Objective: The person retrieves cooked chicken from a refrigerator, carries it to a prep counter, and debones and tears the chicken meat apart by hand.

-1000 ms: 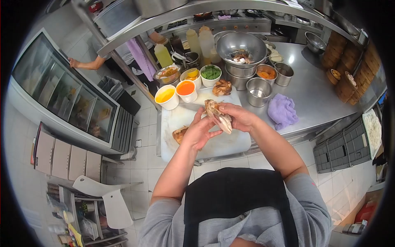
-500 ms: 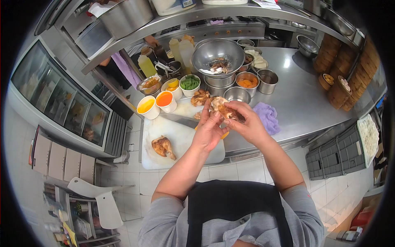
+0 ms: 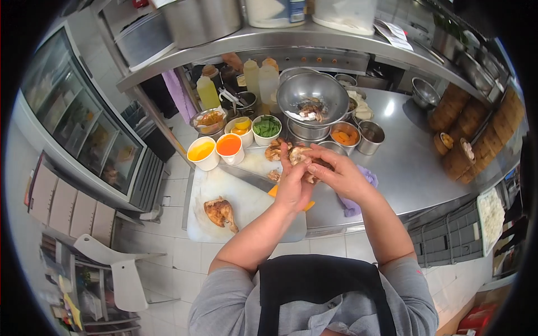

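Over the near edge of the counter, my left hand (image 3: 295, 182) and my right hand (image 3: 342, 175) are closed together around a piece of roast chicken (image 3: 299, 156). Its pale torn flesh shows between the fingers, and the rest is hidden. Below lies the white cutting board (image 3: 252, 218), with a browned chicken leg (image 3: 219, 213) on its left part. A knife (image 3: 250, 178) rests across the board, its yellow handle partly behind my left hand. Just beyond my left hand sit another browned chicken piece (image 3: 274, 150) and a small scrap of chicken (image 3: 274, 175).
Tubs of yellow sauce (image 3: 202, 152), orange sauce (image 3: 229, 145) and green leaves (image 3: 267, 128) line the board's far side. A large steel bowl (image 3: 336, 101) stands behind my hands. A purple cloth (image 3: 353, 206) lies right. A steel shelf (image 3: 246, 42) crosses above; bamboo steamers (image 3: 487, 145) stand far right.
The view has shifted, so the counter and shelf appear lower. Both hands stay on the chicken piece, and my fingers have drawn closer together around it. The chicken leg stays on the board.
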Demonstrator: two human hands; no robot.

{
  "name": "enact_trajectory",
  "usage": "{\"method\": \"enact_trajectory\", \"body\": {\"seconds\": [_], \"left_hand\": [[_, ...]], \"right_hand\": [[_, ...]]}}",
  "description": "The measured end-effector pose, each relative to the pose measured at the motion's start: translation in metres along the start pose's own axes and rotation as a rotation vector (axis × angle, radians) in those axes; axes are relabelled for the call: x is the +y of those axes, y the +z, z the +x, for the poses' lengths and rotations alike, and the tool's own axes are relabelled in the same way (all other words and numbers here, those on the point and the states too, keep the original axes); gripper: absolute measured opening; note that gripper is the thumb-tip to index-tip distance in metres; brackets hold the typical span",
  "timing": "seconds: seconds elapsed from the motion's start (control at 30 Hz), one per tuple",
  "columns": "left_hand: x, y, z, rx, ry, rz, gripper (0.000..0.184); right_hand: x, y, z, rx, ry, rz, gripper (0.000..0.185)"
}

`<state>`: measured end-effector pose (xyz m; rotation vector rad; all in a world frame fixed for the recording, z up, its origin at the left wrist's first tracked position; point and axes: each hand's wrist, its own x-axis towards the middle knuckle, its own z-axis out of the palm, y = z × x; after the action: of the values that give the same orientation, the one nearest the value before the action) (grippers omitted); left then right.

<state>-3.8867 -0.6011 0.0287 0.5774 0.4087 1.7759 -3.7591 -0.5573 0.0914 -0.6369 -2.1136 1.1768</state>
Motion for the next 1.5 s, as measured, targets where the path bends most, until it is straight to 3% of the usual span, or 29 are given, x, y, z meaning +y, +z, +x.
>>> {"method": "enact_trajectory", "body": {"seconds": [0.07, 0.13, 0.2, 0.27, 0.3, 0.33, 0.37, 0.4, 0.47, 0.53, 0.6, 0.67, 0.8, 0.93, 1.1, 1.2, 1.33, 1.43, 1.47, 1.5], "left_hand": [[0.005, -0.01, 0.01, 0.041, -0.134, -0.114, 0.076], [0.007, -0.017, 0.023, 0.042, -0.066, -0.056, 0.083], [0.012, -0.018, 0.04, 0.039, -0.001, 0.004, 0.089], [0.015, -0.013, 0.06, -0.029, 0.229, 0.228, 0.101], [0.024, -0.004, 0.065, -0.048, 0.24, 0.285, 0.106], [0.03, 0.0, 0.075, -0.057, 0.247, 0.283, 0.106], [0.035, 0.004, 0.086, -0.036, 0.369, 0.522, 0.107], [0.04, 0.008, 0.097, -0.014, 0.495, 0.765, 0.109], [0.045, 0.016, 0.118, -0.04, 0.608, 0.814, 0.111], [0.047, 0.019, 0.131, -0.069, 0.86, 1.074, 0.111], [0.045, 0.02, 0.137, -0.07, 0.819, 1.043, 0.11], [0.039, 0.017, 0.137, 0.004, 0.717, 1.034, 0.109], [0.024, 0.019, 0.137, 0.005, 0.627, 1.003, 0.11], [0.006, 0.004, 0.151, 0.07, 0.71, 1.184, 0.11], [0.001, 0.014, 0.151, 0.0, 0.725, 1.148, 0.109], [0.003, 0.013, 0.157, -0.018, 0.829, 1.282, 0.108], [0.009, 0.013, 0.166, -0.003, 0.871, 1.284, 0.106], [0.011, 0.006, 0.177, 0.062, 0.655, 0.825, 0.095], [0.012, 0.004, 0.181, 0.059, 0.655, 0.828, 0.095], [0.015, 0.002, 0.184, 0.005, 0.538, 0.593, 0.092]], "right_hand": [[-0.02, 0.002, 0.018, -0.107, 0.229, 0.002, 0.035], [-0.026, 0.001, 0.042, -0.07, 0.14, -0.127, 0.039], [-0.038, -0.001, 0.068, -0.006, -0.13, -0.68, 0.046], [-0.033, 0.0, 0.096, -0.006, -0.146, -0.695, 0.042], [-0.038, 0.002, 0.107, 0.003, -0.14, -0.702, 0.035], [-0.043, 0.003, 0.116, 0.015, -0.138, -0.705, 0.029], [-0.046, 0.002, 0.122, 0.092, -0.253, -0.772, 0.021], [-0.049, -0.001, 0.127, 0.103, -0.266, -0.772, 0.021], [-0.053, -0.009, 0.136, 0.202, -0.324, -0.747, 0.019], [-0.047, -0.022, 0.145, 0.236, -0.344, -0.642, 0.017], [-0.034, -0.036, 0.158, 0.264, -0.368, -0.53, 0.014], [-0.011, -0.048, 0.17, 0.254, -0.206, -0.294, 0.015], [0.017, -0.064, 0.174, 0.201, -0.148, -0.178, 0.017], [0.038, -0.075, 0.182, 0.189, -0.229, -0.318, 0.02], [0.068, -0.093, 0.193, 0.248, -0.303, -0.468, 0.017], [0.099, -0.107, 0.202, 0.26, -0.259, -0.509, 0.014], [0.12, -0.121, 0.205, 0.222, -0.037, -0.638, 0.017], [0.145, -0.121, 0.21, -0.047, -0.005, -0.798, 0.021], [0.143, -0.121, 0.208, -0.043, -0.005, -0.796, 0.021], [0.135, -0.121, 0.203, -0.039, -0.02, -0.762, 0.022]]}}
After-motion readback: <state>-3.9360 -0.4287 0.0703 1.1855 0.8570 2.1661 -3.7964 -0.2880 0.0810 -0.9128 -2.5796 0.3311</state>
